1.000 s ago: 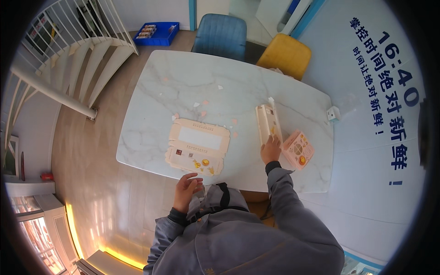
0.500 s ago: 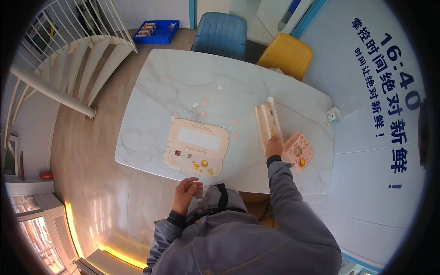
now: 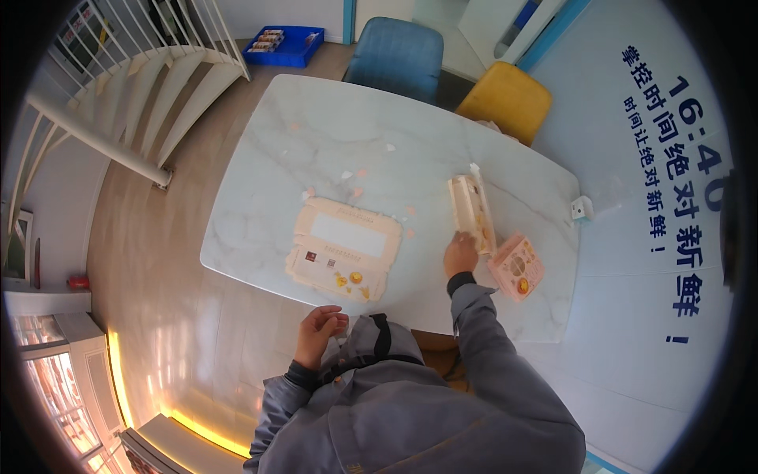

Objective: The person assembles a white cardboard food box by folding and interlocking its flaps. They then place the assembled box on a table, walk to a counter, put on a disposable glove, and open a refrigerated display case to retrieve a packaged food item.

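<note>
- Long cream carton (image 3: 471, 212), lying on the right part of the marble worktop (image 3: 332, 142), near end touched by the right hand (image 3: 460, 255); grip not clear from here.
- Small pink box (image 3: 517, 266) just right of that hand.
- Flat cream tray (image 3: 344, 248) near the front edge, well left of the carton.
- Left hand (image 3: 319, 332) off the worktop, fingers curled, close to the chest; contents cannot be told.
- Blue chair (image 3: 397, 57) and yellow chair (image 3: 507, 101) at the far side.

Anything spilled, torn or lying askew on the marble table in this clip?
Yes. Small pale and pinkish paper scraps lie scattered over the white marble table, beyond the flat cream cardboard sheet. The right hand rests at the near end of a tall cream carton standing on edge.
</note>
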The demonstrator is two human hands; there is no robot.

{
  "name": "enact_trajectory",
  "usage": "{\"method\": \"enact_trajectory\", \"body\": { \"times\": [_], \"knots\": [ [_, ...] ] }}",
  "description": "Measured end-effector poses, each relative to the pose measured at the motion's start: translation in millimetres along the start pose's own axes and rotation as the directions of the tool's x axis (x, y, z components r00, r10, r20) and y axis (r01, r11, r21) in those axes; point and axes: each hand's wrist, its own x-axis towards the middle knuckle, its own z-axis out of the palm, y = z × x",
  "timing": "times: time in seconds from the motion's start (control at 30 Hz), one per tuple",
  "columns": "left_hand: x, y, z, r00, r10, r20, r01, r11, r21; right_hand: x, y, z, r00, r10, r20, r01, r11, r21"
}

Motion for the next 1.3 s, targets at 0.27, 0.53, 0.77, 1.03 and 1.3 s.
{"method": "enact_trajectory", "body": {
  "times": [0.27,0.53,0.77,1.03,1.3],
  "knots": [
    [-14.0,-4.4,-8.8,0.998,0.018,-0.058,-0.019,1.000,-0.017,46.0,62.4,25.3,0.899,0.379,0.218,-0.394,0.918,0.030],
    [-22.5,-14.0,-17.7,0.991,0.022,-0.132,-0.031,0.997,-0.068,46.2,78.4,54.9,0.903,0.421,0.079,-0.427,0.900,0.083],
    [-26.4,-19.2,-19.9,0.989,0.039,-0.143,-0.048,0.997,-0.060,44.1,50.8,45.7,0.946,0.171,-0.276,-0.218,0.964,-0.152],
    [-25.3,-26.2,-17.7,0.990,0.054,-0.130,-0.061,0.997,-0.054,-6.1,-106.9,21.0,0.915,-0.355,0.193,0.265,0.888,0.376],
    [-32.6,-29.1,-16.3,0.981,0.043,-0.191,-0.062,0.994,-0.095,-7.4,-147.6,53.8,0.824,0.211,0.526,-0.468,0.778,0.421]
  ]
}}
